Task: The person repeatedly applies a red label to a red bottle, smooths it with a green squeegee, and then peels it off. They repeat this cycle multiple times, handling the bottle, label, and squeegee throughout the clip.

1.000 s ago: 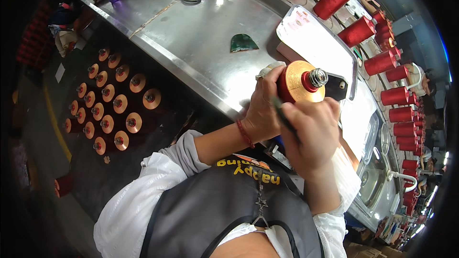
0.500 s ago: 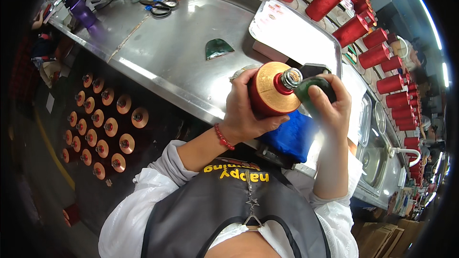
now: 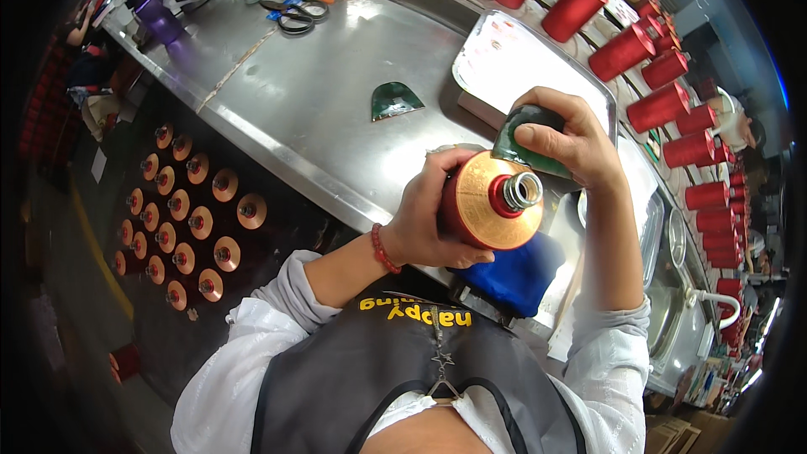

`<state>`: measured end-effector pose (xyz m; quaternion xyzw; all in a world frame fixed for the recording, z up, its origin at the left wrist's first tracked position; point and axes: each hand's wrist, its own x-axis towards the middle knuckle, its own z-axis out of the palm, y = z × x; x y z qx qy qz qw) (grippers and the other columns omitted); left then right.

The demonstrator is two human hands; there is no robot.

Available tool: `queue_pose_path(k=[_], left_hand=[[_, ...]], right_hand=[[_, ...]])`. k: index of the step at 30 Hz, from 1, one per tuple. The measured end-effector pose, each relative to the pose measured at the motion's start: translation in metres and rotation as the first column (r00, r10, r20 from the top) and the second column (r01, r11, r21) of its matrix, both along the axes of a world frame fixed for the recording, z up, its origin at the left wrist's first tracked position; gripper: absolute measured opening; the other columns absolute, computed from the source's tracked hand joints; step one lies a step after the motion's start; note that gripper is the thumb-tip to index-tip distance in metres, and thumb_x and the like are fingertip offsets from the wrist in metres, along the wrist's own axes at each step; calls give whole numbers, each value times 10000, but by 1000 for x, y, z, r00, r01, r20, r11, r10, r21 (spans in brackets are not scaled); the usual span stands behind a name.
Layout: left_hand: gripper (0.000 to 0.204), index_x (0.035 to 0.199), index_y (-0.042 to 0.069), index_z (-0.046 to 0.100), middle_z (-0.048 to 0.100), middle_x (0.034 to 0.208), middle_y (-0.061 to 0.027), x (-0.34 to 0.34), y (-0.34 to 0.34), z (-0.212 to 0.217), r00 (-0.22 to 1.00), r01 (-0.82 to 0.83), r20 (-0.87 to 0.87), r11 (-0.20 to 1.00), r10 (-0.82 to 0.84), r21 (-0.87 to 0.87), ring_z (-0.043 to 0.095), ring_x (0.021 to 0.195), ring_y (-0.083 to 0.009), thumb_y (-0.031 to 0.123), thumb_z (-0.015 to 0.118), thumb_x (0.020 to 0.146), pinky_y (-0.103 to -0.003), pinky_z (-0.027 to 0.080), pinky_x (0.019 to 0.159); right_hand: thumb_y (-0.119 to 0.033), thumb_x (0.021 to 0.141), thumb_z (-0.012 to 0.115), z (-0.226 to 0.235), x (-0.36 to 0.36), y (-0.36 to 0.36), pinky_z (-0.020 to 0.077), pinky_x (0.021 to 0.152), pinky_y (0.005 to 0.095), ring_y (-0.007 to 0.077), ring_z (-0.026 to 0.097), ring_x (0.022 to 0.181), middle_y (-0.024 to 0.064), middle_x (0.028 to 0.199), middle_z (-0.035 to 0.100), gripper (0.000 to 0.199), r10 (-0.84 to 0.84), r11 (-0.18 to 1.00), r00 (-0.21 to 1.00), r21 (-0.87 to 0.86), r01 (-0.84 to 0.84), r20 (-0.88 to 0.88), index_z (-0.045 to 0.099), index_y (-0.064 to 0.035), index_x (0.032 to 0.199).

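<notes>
My left hand (image 3: 424, 217) is wrapped round a red bottle with a gold shoulder (image 3: 479, 204) and a bare glass neck. The bottle is tilted, its mouth turned up and to the right. In my right hand (image 3: 582, 139) is a dark green, flat, rounded scraper-like piece (image 3: 531, 136), pinched between thumb and fingers. Its lower edge meets the far rim of the gold shoulder; I cannot tell whether it presses there. A similar green half-round piece (image 3: 396, 102) lies on the metal table (image 3: 324, 76) beyond my left hand.
A white tray (image 3: 504, 63) stands beyond my right hand. Blue cloth (image 3: 521, 273) lies below the bottle. Scissors (image 3: 298, 17) and a purple bottle (image 3: 155, 15) rest at the far left. Several red bottles (image 3: 576, 8) line the conveyor; gold-shouldered ones (image 3: 200, 221) stand lower left.
My right hand has raised the green piece from beside the bottle's neck to the far rim of its shoulder. The bottle has moved lower and slightly right in view.
</notes>
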<state>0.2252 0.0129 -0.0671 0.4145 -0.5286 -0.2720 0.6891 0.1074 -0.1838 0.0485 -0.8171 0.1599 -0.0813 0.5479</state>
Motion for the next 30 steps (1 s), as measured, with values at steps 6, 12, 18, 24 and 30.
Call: queue_pose_path(k=[6, 12, 18, 24, 30], left_hand=[[1039, 1384, 20, 385, 564, 1295, -156, 12, -5, 1, 946, 246, -242, 963, -214, 109, 579, 1197, -264, 398, 957, 604, -378, 449, 1039], [1052, 1433, 28, 358, 537, 1354, -152, 38, -12, 5, 927, 366, -140, 922, -349, 129, 559, 1231, -264, 326, 940, 609, -382, 429, 1072], [1114, 1530, 18, 277, 473, 1456, -177, 68, -23, 19, 947, 263, 191, 965, -260, 6, 477, 1340, -302, 365, 894, 670, -406, 376, 1120], [943, 1515, 37, 349, 476, 1462, -215, 85, -22, 30, 845, 257, 470, 965, -255, 62, 468, 1344, -368, 437, 803, 791, -427, 371, 1119], [691, 1473, 69, 454, 525, 1406, -236, 59, 12, 15, 887, -120, 440, 990, 140, -73, 489, 1310, -453, 308, 736, 889, -476, 362, 1124]], right_hand=[[-214, 875, 768, 7, 47, -9, 505, 732, 259, 93, 594, 798, 12, 870, 665, 277, 208, 948, 978, 240, -209, 30, 683, 8, 1016], [-217, 870, 735, -2, 56, -8, 497, 732, 246, 97, 599, 825, 28, 878, 652, 306, -61, 983, 998, 169, 65, -25, 676, 17, 1057], [-33, 951, 553, -16, -17, 25, 531, 818, 272, 190, 627, 1089, 159, 1306, 619, 371, -318, 938, 921, 216, 272, 223, 593, 9, 1317], [-574, 914, 634, -56, -55, 74, 335, 1133, 390, 313, 486, 1356, 220, 1458, 501, 894, -231, 972, 967, 58, 226, 105, 390, 73, 1481], [-602, 867, 681, -64, -38, 90, 357, 1121, 405, 337, 486, 1350, 227, 1441, 502, 941, -285, 950, 956, -109, 292, 71, 396, 64, 1467]])
